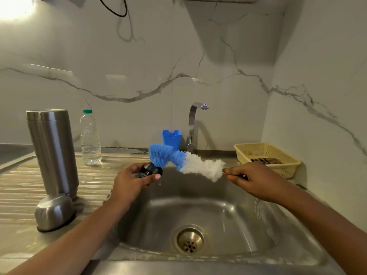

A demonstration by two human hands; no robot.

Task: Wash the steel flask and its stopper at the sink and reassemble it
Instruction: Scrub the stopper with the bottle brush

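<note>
Nearest me the sink point(198, 262) lies open under both hands, its drain point(190, 240) right below. If the stopper slips, that is where it would drop and clatter. The steel cap point(53, 212) lies on the ribbed worktop point(17, 187) at near left, beside my forearm, and a careless swing could knock it. My left hand point(129, 181) has its fingers point(154, 177) curled round the black stopper point(150, 170), held over the basin's far left side. My right hand point(256, 181) pinches the brush point(184, 160) by its handle. The bristles are bent hard against the stopper, so I reckon they could spring back and flick water, or lever the stopper out of my grip. Further left the flask point(52, 151) stands tall and narrow on the worktop near a plastic bottle point(90, 137), where an elbow could topple it. I see no water at the tap point(193, 124)
</note>
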